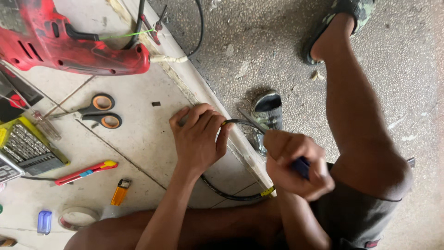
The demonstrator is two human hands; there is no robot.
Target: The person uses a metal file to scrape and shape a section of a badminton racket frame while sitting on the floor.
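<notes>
My left hand presses down on a black cable at the edge of a tiled step, fingers curled over it. The cable loops from under that hand toward my knee, with a yellow band near its end. My right hand is closed around a blue-handled tool, held just right of the cable's upper end; the tool's tip is hidden. A shiny metal object lies on the ground beyond both hands.
A red power drill lies at the top left. Scissors, a drill bit case, a red-yellow utility knife, an orange lighter, a tape roll and a small blue box are on the tiles. My sandalled foot rests on speckled floor.
</notes>
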